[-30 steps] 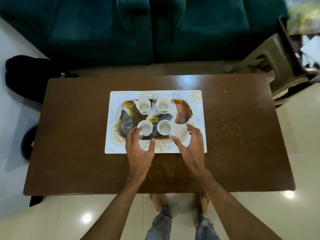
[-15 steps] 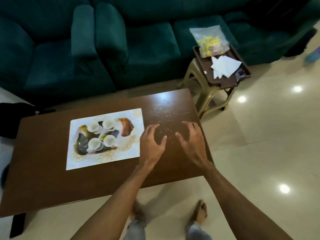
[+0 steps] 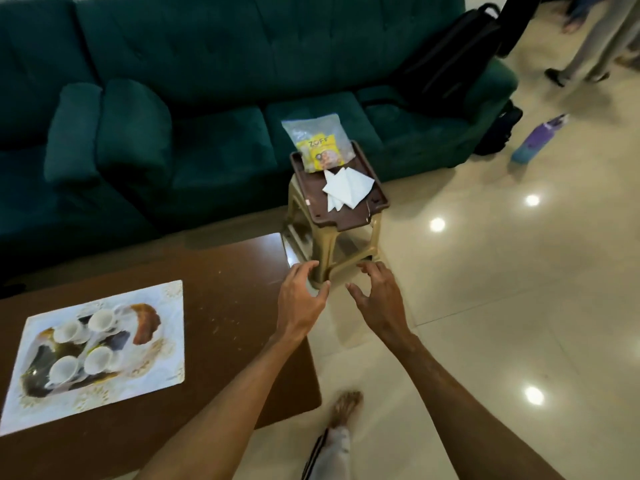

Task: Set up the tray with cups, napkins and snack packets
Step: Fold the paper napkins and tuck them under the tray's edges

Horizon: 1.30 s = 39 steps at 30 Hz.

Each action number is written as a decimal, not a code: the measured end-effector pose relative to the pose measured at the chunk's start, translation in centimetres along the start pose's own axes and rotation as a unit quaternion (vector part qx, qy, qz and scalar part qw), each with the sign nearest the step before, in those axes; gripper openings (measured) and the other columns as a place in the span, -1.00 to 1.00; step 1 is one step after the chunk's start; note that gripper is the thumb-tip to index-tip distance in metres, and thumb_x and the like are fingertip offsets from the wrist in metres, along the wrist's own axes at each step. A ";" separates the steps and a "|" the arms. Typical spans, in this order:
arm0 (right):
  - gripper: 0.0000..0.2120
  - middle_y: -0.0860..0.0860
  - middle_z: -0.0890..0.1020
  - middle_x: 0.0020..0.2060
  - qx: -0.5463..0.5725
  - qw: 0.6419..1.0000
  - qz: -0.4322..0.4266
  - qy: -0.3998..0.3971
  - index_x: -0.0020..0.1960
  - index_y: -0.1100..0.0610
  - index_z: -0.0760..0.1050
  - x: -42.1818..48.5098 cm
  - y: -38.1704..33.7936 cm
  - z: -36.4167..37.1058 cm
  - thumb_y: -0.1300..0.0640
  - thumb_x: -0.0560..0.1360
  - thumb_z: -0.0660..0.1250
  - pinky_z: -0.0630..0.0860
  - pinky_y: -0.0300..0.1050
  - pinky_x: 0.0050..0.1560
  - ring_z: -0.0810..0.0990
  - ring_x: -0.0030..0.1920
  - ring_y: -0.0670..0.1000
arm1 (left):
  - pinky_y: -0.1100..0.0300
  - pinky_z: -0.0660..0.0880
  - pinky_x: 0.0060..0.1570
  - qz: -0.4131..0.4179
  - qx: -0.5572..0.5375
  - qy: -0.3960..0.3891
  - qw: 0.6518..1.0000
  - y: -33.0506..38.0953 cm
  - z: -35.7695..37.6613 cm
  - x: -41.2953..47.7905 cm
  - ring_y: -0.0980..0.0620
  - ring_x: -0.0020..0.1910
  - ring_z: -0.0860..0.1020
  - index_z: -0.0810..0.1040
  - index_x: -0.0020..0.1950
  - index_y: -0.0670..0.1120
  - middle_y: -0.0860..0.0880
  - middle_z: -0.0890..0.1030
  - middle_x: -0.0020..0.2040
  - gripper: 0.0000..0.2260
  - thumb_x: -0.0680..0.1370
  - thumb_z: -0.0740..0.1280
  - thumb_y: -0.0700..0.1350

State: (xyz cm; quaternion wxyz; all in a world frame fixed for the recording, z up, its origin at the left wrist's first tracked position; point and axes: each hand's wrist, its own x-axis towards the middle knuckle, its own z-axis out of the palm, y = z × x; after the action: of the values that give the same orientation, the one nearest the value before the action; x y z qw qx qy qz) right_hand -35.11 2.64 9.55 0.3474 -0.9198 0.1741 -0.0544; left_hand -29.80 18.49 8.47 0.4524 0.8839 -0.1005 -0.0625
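A patterned white tray (image 3: 162, 344) lies on the brown table (image 3: 235, 299) at the lower left, with several small white cups (image 3: 98, 360) standing on it. Beyond the table's right end, a brown-topped plastic stool (image 3: 346, 216) carries a stack of white napkins (image 3: 346, 188) and a clear bag of yellow snack packets (image 3: 320, 143). My left hand (image 3: 299, 303) and my right hand (image 3: 379, 301) hover empty with fingers spread, just past the table's right edge, below the stool.
A dark green sofa (image 3: 207, 98) runs along the back with a black bag (image 3: 450, 60) on its right seat. A purple bottle (image 3: 536, 140) lies on the tiled floor at right. A person's legs (image 3: 588, 39) stand at the top right.
Both hands have left the cups on the tray and moved right, past the table's end toward the stool. My view has swung right, so the tray now sits at lower left.
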 end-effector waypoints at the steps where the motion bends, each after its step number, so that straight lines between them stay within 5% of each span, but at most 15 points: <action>1: -0.57 0.06 0.58 0.25 -0.001 1.000 -0.004 -0.004 0.34 0.12 0.48 1.6 0.7 -0.4 0.06 0.52 0.46 0.51 0.01 0.27 0.51 0.27 0.08 | 0.16 0.49 0.27 -0.001 0.001 0.002 1.000 0.4 1.0 1.5 0.11 0.18 0.52 0.52 0.36 -0.10 -0.05 0.58 0.26 -0.57 0.52 0.50 -0.07; 7: -0.58 0.03 0.55 0.22 -0.003 0.999 -0.009 -0.042 0.33 0.08 0.48 12.8 4.6 -1.1 0.06 0.51 0.44 0.51 0.01 0.22 0.51 0.23 0.06 | 0.07 0.52 0.27 -0.039 -0.011 0.016 0.999 0.7 6.7 11.7 0.00 0.19 0.55 0.50 0.38 -0.11 -0.08 0.57 0.26 -0.54 0.52 0.50 -0.08; 23: -0.57 0.11 0.56 0.29 -0.051 0.993 0.014 -0.104 0.37 0.16 0.46 39.7 12.3 5.8 0.10 0.54 0.41 0.50 -0.02 0.25 0.50 0.31 0.11 | 0.20 0.44 0.21 -0.185 -0.005 0.028 0.982 -3.2 16.1 35.3 -0.03 0.29 0.54 0.51 0.39 -0.12 -0.07 0.59 0.32 -0.57 0.54 0.48 -0.10; 33: -0.39 0.19 0.41 0.40 -0.277 0.943 -0.048 -0.178 0.54 0.23 0.18 52.3 18.0 14.2 0.04 0.58 0.27 0.33 0.01 0.40 0.39 0.33 0.18 | -0.01 0.38 0.37 -0.284 0.052 0.003 0.957 -11.2 23.5 46.6 -0.10 0.52 0.32 0.28 0.56 -0.10 -0.10 0.34 0.54 -0.41 0.59 0.39 -0.01; 36: -0.34 0.22 0.43 0.36 -0.343 0.922 -0.034 -0.176 0.53 0.27 0.17 53.9 18.2 16.2 0.01 0.56 0.29 0.33 0.03 0.38 0.39 0.33 0.21 | -0.17 0.33 0.47 -0.304 0.106 -0.004 0.947 -12.5 24.6 48.2 -0.15 0.57 0.24 0.25 0.58 -0.08 -0.12 0.28 0.58 -0.37 0.58 0.38 0.08; 39: -0.36 0.23 0.49 0.33 -0.361 0.919 0.009 -0.160 0.47 0.28 0.26 54.7 18.1 17.3 -0.04 0.53 0.33 0.35 0.04 0.37 0.42 0.33 0.22 | -0.13 0.38 0.42 -0.298 0.116 -0.008 0.947 -13.2 25.2 49.1 -0.15 0.49 0.35 0.31 0.53 -0.09 -0.13 0.38 0.50 -0.35 0.53 0.45 0.10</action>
State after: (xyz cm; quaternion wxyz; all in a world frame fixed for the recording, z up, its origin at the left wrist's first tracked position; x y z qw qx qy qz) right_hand 14.61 -18.86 -16.51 0.0155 -0.9775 0.1326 0.1635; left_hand 14.43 -5.25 -17.91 0.3067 0.9193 0.1576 -0.1898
